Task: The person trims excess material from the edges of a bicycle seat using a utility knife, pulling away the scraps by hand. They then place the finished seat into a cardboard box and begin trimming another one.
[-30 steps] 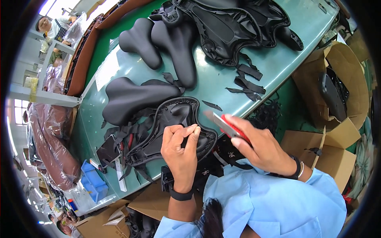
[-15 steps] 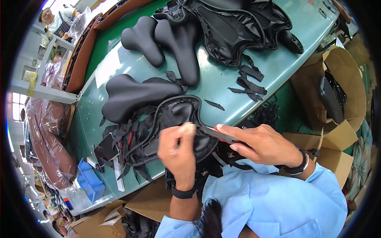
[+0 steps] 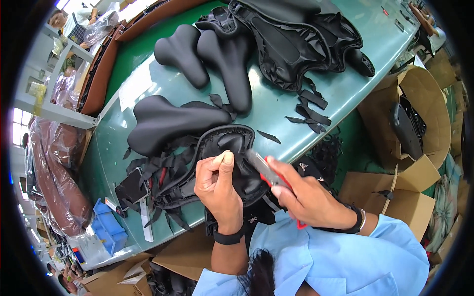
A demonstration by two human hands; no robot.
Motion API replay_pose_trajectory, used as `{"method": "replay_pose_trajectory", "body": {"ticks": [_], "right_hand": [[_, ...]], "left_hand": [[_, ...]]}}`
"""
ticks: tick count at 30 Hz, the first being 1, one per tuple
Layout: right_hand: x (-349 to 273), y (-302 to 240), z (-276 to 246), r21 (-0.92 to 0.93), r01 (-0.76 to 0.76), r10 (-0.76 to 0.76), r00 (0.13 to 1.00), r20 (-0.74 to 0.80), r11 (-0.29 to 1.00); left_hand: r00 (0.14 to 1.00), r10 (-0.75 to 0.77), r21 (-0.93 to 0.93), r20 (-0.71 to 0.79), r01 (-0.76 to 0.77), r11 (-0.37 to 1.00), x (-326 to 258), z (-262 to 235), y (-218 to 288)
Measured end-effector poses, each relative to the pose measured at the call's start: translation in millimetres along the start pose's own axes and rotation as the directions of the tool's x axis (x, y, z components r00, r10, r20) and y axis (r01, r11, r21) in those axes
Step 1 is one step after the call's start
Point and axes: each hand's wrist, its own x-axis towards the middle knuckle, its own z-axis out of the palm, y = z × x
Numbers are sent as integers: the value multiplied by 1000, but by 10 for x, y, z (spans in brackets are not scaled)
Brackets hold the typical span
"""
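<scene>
Knife work over the upturned seat (image 3: 232, 140): dark hollow underside up, near edge of the green table (image 3: 269, 109), partly hidden by the left hand (image 3: 217, 190). Left grip: thumb brought up against the curled fingers in a pinch, held over the seat; can't tell if a thin bit of material is caught between them. Right hand (image 3: 308, 197): fingers wrapped firmly round the red knife (image 3: 270, 173), thumb lying along it, blade pointing up and left toward the seat's rim. Blade end is blurred, so can't confirm contact; in view there's a gap between it and the left fingertips. My read on the step: mid-trim, between cuts or lining one up, judging by the loose offcuts around. Next move calls for a steady left hand, any loose edge pulled taut, a shallow blade angle along the rim and the left thumb out of the blade's line. Main risk, I'd say: knife slips toward that thumb or nicks the cover. Around it: black strips (image 3: 311, 111) and a thin sliver (image 3: 269, 137) beyond the blade, a scrap pile (image 3: 153, 165) just left of the seat, another seat (image 3: 173, 121) lying cover side up behind it, more seats (image 3: 227, 64) farther back. Blue bin (image 3: 108, 229) sits at the table's left end, well apart from both hands.
</scene>
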Motion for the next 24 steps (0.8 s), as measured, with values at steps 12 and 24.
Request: {"method": "replay_pose_trajectory", "body": {"ticks": [12,24], "right_hand": [[-156,689,-475,253,120,-24,935,-354,960],[-276,1746,-204,460,31,176,899,-400,887]], "left_hand": [[836,41,813,548,-543,211,187,-1037,712],[551,99,328,829,-621,712,-468,864,570]]}}
